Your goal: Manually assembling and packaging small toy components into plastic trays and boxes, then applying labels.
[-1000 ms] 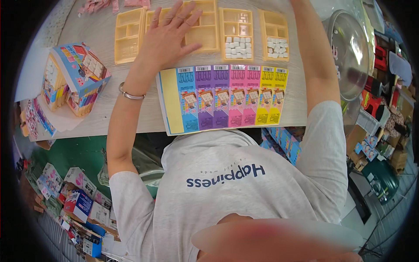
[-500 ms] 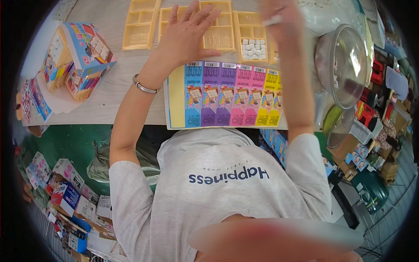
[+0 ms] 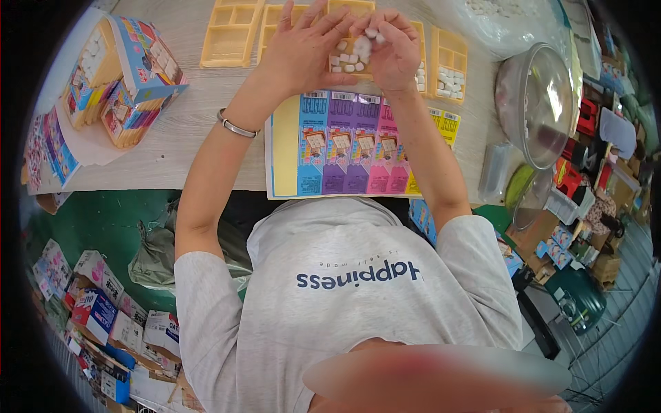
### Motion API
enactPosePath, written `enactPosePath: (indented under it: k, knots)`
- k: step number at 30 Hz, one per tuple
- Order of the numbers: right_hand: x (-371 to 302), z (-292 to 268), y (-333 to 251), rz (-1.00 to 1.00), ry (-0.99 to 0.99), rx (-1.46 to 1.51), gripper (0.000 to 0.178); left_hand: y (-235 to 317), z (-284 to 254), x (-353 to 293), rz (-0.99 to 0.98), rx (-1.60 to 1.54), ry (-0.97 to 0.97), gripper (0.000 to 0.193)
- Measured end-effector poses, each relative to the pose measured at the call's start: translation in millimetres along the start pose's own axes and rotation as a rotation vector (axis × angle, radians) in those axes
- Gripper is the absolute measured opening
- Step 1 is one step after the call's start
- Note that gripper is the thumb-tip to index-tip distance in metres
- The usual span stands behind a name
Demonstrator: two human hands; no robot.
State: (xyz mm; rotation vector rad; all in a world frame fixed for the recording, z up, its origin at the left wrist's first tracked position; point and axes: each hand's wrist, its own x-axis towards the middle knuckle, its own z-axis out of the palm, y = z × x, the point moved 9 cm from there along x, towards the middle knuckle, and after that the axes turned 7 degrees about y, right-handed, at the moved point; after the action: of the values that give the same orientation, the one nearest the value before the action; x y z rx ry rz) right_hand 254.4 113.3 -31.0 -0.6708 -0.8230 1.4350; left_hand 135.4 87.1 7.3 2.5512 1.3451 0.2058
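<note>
Right hand (image 3: 397, 56): swung in from 1 o'clock since the earlier frame; now over the yellow tray (image 3: 354, 6), just beside your left hand (image 3: 296, 55)
Yellow tray: at 12 o'clock in your view; white pieces (image 3: 349, 67) lie loose in its near compartment
Fingers: your left ones spread across the tray; your right ones curled together, pinching a few more pieces
Filling: you seem midway through loading that compartment; the next move likely calls for a low release, then levelling
Surfaces: tray thin, moulded, plastic-looking; pieces matt, stubby, rounded; printed sheet (image 3: 344, 144) at 6 o'clock from the tray, flat, glossy, striped; bowl (image 3: 513, 89) at 2 o'clock, clear, round
</note>
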Motion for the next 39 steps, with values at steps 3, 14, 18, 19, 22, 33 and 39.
enactPosePath:
  k: [3,14,18,19,22,33,39]
  knots:
    - [-7,22,-4,0.017,0.009,-0.064,0.02,-16,14,-25,0.314,-0.159,0.78,0.103]
    - [-53,17,-47,-0.305,-0.178,-1.438,0.018,29,23,-48,-0.068,0.07,0.241,0.089]
    - [-47,32,-53,-0.48,-0.264,-1.482,0.014,36,17,-48,-0.093,-0.03,0.299,0.089]
    - [-39,29,-64,-0.533,-0.227,-1.445,0.013,35,18,-50,-0.103,-0.022,0.298,0.089]
    - [16,-5,-136,-0.571,0.131,-1.54,0.011,45,27,-47,-0.047,-0.019,0.217,0.089]
    - [214,-181,-98,-0.257,0.229,-2.304,0.041,51,27,-30,-0.081,-0.115,0.29,0.09]
    - [175,-107,-130,-0.142,0.299,-2.248,0.04,50,38,-31,-0.067,-0.036,0.247,0.091]
